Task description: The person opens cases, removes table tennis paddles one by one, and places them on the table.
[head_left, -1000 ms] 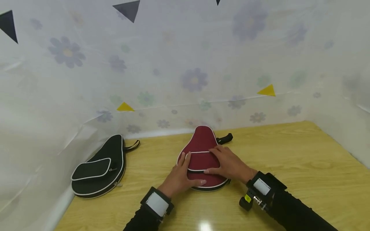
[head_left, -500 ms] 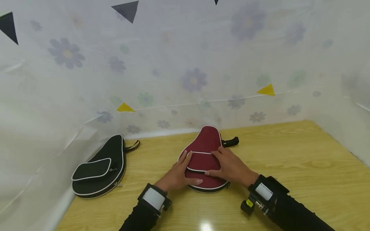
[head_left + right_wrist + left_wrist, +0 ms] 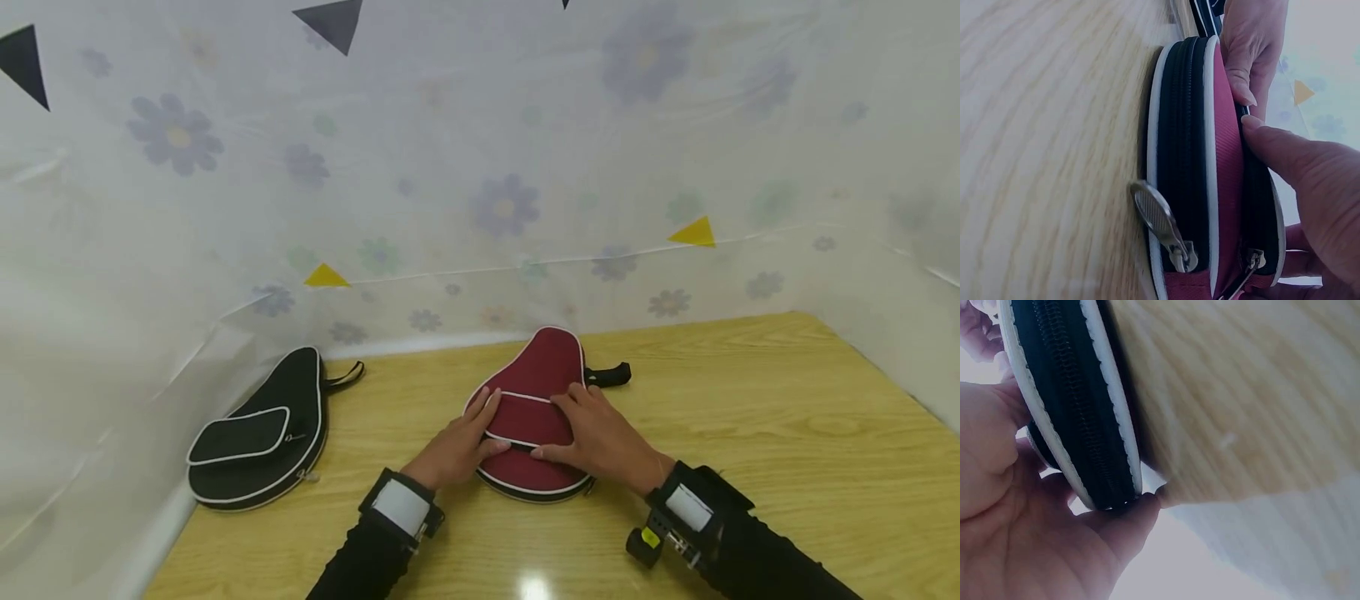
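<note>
A dark red table tennis paddle case (image 3: 551, 358) with white piping lies flat on the table, its narrow end away from me. My left hand (image 3: 453, 446) holds the left end of its front pocket (image 3: 528, 418), thumb at the lower edge and fingers toward the upper edge. In the left wrist view, a finger touches the case's black zippered side (image 3: 1072, 394). My right hand (image 3: 603, 433) grips the pocket's right part between thumb and fingers. The right wrist view shows a metal zipper pull (image 3: 1159, 215) on the side and a pocket zipper pull (image 3: 1250, 265).
A black paddle case (image 3: 255, 433) with a pocket and wrist loop lies at the left of the wooden table (image 3: 750, 417). The red case's black strap (image 3: 609, 375) points right. A flower-patterned white sheet (image 3: 450, 167) hangs behind and at both sides.
The red case's narrow end has swung to the right, along with its strap. My left thumb has moved up from the case's lower part to the pocket's lower edge.
</note>
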